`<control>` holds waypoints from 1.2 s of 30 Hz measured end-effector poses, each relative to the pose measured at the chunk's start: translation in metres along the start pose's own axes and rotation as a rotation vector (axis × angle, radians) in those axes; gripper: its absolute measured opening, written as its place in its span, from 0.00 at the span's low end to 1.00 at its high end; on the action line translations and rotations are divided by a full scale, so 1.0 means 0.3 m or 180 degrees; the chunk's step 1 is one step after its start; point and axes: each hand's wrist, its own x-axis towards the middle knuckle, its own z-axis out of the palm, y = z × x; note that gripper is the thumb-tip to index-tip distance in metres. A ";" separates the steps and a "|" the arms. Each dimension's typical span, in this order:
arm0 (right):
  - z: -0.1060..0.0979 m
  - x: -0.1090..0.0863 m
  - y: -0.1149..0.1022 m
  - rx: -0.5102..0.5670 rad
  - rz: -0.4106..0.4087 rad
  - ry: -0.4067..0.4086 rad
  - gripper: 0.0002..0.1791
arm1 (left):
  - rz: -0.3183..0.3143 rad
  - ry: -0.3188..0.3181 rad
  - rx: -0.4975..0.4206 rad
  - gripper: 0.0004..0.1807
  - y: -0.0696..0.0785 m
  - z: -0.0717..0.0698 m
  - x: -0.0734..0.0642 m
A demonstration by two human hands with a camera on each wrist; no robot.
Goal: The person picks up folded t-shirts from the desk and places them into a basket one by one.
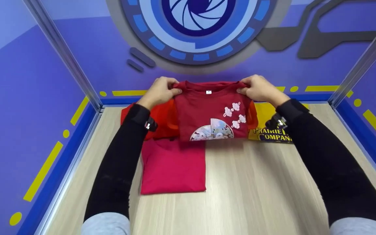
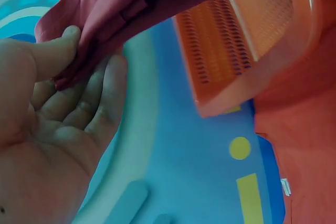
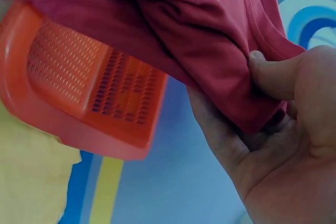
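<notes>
Dark red shirt [image 1: 204,106] held up by both shoulders, printed front facing us, neck uppermost. Left grip [image 1: 162,91]: thumb and fingers pinch one shoulder. Right grip [image 1: 262,88]: same pinch on the other shoulder. We note the orange perforated basket [image 1: 253,116] behind the shirt, its edges showing on both sides; we cannot tell whether the hem touches it. On the pale wood-grain surface [image 1: 240,182] we record an orange-red garment [image 1: 162,117] left of the basket, a yellow lettered garment [image 1: 263,112] right, and a folded crimson garment [image 1: 173,168] nearer us.
</notes>
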 end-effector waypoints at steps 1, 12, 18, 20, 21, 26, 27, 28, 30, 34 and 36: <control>0.008 0.013 0.006 -0.0003 0.0046 -0.0037 0.12 | -0.0019 0.0021 0.0081 0.07 -0.006 0.010 0.015; 0.196 0.133 0.036 -0.0064 0.0279 -0.0226 0.13 | -0.0523 0.0161 0.0914 0.19 -0.099 0.133 0.074; 0.244 0.151 0.078 -0.0329 0.0174 -0.0458 0.08 | -0.0651 -0.0038 0.1130 0.18 -0.123 0.198 0.103; 0.248 0.158 0.084 -0.0476 0.0084 -0.0533 0.10 | -0.0691 -0.0118 0.1218 0.18 -0.120 0.209 0.117; 0.247 0.161 0.085 -0.0544 0.0047 -0.0578 0.09 | -0.0701 -0.0154 0.1265 0.18 -0.116 0.215 0.123; 0.235 0.170 0.090 -0.0797 0.0049 -0.0817 0.16 | -0.0663 -0.0326 0.1483 0.18 -0.092 0.251 0.145; 0.234 0.170 0.091 -0.0838 0.0069 -0.0856 0.18 | -0.0641 -0.0359 0.1518 0.17 -0.089 0.260 0.151; 0.233 0.170 0.092 -0.0880 0.0083 -0.0879 0.20 | -0.0628 -0.0398 0.1553 0.16 -0.087 0.268 0.157; 0.234 0.169 0.095 -0.0936 0.0100 -0.0917 0.20 | -0.0611 -0.0462 0.1590 0.14 -0.095 0.286 0.175; 0.247 0.170 0.104 -0.0985 0.0105 -0.0900 0.18 | -0.0576 -0.0425 0.1666 0.10 -0.178 0.338 0.252; 0.251 0.172 0.108 -0.1006 0.0103 -0.0869 0.18 | -0.0608 -0.0408 0.1655 0.09 -0.201 0.353 0.277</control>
